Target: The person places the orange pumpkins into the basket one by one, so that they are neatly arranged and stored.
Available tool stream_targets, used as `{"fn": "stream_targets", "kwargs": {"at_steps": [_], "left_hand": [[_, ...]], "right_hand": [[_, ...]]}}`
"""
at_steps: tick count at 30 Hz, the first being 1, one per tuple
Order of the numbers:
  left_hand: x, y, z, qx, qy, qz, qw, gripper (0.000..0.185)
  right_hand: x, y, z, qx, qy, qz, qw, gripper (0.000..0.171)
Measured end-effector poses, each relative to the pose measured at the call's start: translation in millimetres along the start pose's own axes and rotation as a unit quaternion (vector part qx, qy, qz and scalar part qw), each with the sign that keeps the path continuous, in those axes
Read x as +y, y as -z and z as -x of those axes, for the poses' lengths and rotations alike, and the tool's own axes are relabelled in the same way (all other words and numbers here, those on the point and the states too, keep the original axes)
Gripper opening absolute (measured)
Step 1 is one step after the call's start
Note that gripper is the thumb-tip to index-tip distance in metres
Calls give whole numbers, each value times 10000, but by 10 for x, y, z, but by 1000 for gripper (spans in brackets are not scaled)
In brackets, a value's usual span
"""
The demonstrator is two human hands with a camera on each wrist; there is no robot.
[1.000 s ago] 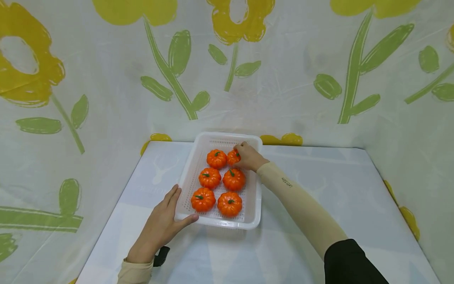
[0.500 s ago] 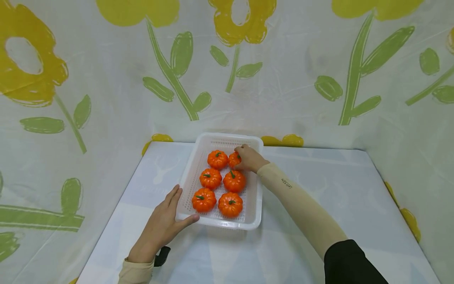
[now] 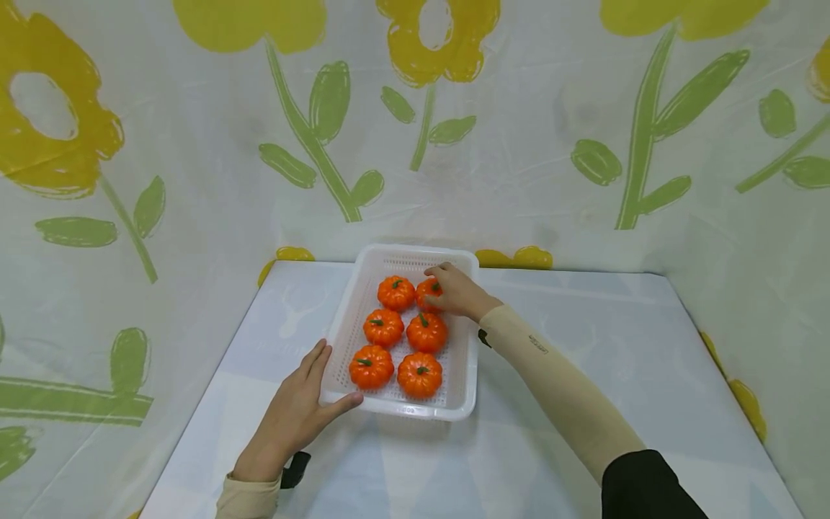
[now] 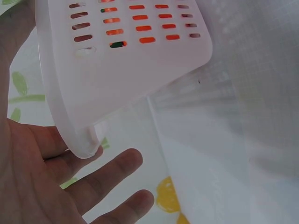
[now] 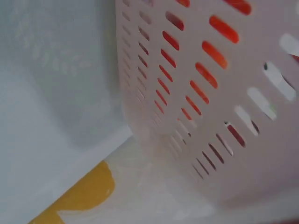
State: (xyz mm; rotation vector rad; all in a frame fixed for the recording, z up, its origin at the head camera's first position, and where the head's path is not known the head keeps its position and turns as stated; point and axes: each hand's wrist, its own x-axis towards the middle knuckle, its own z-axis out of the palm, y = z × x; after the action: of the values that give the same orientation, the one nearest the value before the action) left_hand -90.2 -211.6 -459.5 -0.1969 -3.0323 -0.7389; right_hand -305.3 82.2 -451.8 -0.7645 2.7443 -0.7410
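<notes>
A white plastic basket (image 3: pixel 467 389) stands at the table's far side, holding several orange toy pumpkins (image 3: pixel 420 375) with green stems, in two columns. My right hand (image 3: pixel 459 292) reaches over the basket's right rim to the far-right pumpkin (image 3: pixel 430 293). Its fingers lie spread about that pumpkin, forefinger above and thumb below, without a visible squeeze. My left hand (image 3: pixel 295 411) rests at the near-left corner, thumb on the front rim and straight fingers along the left side. In the left wrist view, fingers (image 4: pixel 105 184) extend under the basket rim (image 4: pixel 77 140). The right wrist view shows only the slotted basket wall (image 5: pixel 196 93).
A pale table (image 3: pixel 570 375) carries the basket and extends to both sides and in front. Behind and beside it hangs a white cloth (image 3: pixel 519 144) printed with yellow flowers and green leaves. A dark strap piece (image 3: pixel 296 470) sits at my left wrist.
My right hand has shifted slightly right and its fingers have loosened, so more of the far-right pumpkin shows. My left hand, the basket and the other pumpkins have stayed in place.
</notes>
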Motion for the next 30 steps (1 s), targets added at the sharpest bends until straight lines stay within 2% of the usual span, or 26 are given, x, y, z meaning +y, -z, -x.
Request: {"fn": "stream_targets", "kwargs": {"at_steps": [4, 11, 17, 24, 27, 30], "left_hand": [[-2, -17, 1, -34, 36, 7, 10000, 110], [15, -12, 1, -36, -10, -9, 10000, 110], [21, -23, -10, -83, 25, -61, 9999, 114], [33, -35, 0, -159, 168, -70, 9997, 112], [27, -40, 11, -128, 169, -75, 9997, 111], [10, -56, 23, -60, 139, -53, 9999, 110]], "right_hand": [[-21, 72, 223, 283, 181, -167, 9993, 56], [73, 211, 702, 1011, 462, -82, 9938, 56], [318, 340, 1169, 1740, 141, 119, 9846, 62], [794, 445, 1777, 2732, -176, 837, 9582, 68], [977, 493, 2024, 2964, -499, 999, 9485, 69], [1108, 505, 2245, 3011, -873, 974, 9446, 71]]}}
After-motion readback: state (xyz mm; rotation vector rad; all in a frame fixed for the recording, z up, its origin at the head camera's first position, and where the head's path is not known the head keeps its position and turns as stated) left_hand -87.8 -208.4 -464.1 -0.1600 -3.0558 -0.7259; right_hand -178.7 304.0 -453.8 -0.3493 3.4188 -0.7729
